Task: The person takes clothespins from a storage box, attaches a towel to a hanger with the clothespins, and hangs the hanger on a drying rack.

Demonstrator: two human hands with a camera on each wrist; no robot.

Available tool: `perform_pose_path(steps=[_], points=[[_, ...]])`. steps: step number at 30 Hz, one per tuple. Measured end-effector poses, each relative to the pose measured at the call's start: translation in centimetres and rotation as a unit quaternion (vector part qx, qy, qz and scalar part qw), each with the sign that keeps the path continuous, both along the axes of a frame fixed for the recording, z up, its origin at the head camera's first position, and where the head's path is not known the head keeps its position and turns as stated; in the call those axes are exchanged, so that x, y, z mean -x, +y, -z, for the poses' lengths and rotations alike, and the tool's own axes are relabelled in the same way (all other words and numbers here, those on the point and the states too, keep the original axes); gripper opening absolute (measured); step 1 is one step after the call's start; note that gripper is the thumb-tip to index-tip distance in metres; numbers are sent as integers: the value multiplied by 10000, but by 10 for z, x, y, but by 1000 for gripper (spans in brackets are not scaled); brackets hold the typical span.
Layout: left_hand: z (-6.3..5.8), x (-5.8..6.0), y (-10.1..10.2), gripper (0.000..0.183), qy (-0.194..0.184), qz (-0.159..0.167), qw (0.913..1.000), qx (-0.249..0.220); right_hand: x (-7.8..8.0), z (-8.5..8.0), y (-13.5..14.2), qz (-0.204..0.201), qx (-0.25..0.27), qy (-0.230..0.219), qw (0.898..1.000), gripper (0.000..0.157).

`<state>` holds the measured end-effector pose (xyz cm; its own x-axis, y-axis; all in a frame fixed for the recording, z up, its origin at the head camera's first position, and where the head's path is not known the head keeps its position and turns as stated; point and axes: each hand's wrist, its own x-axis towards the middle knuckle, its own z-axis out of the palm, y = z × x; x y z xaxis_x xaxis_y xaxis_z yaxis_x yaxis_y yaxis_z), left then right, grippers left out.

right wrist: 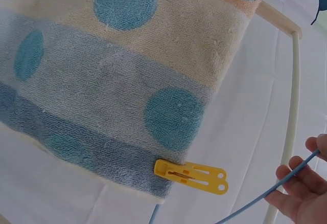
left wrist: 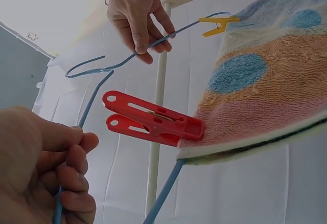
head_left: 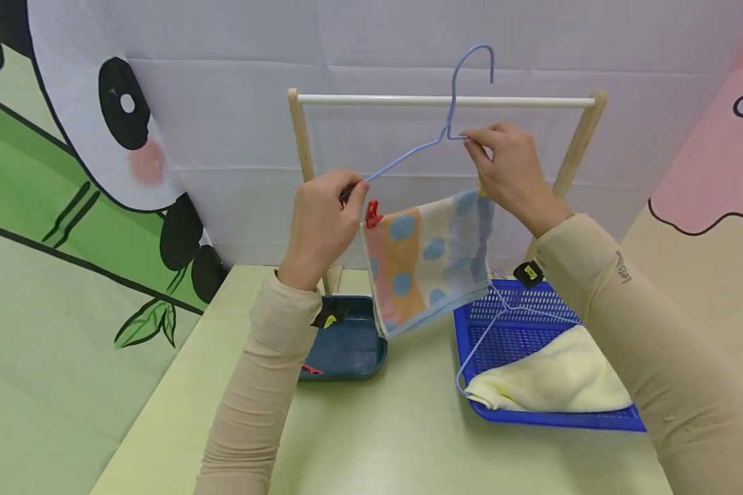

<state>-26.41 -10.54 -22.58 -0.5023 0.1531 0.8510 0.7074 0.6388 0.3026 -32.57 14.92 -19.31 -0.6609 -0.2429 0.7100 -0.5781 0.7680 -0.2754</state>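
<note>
Both hands hold a blue wire hanger [head_left: 402, 159] in the air. My left hand [head_left: 325, 223] grips its left shoulder; my right hand [head_left: 510, 168] pinches the right shoulder near the neck. The hook points up, in front of the rack's rail. From the hanger hangs a striped towel [head_left: 430, 261] with blue dots. A red clothespin [left wrist: 153, 119] clips its left top corner, and a yellow clothespin [right wrist: 191, 175] clips the right one. In the head view my right hand mostly hides the yellow clothespin.
Behind the hands stands a rack with a white rail [head_left: 378, 100] and wooden posts. A dark teal tray [head_left: 347, 350] with a red clothespin [head_left: 312, 370] sits at left. At right, a blue basket [head_left: 501, 337] holds a yellow towel [head_left: 557, 375] and another blue hanger [head_left: 479, 344].
</note>
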Motion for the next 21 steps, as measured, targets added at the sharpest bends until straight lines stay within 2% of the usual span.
perform_pose_path(steps=[7, 16, 21], points=[[-3, -3, -2, 15, 23, -132, 9999, -20, 4, 0, -3, -136, 46, 107, 9998, 27], [-7, -5, -5, 16, 70, -147, 9999, -23, 8, -5, -7, -175, 107, 120, 9997, 28], [-6, -5, -6, 16, 48, -186, 9998, -2, 12, -4, -9, -200, 109, 169, 9996, 27]])
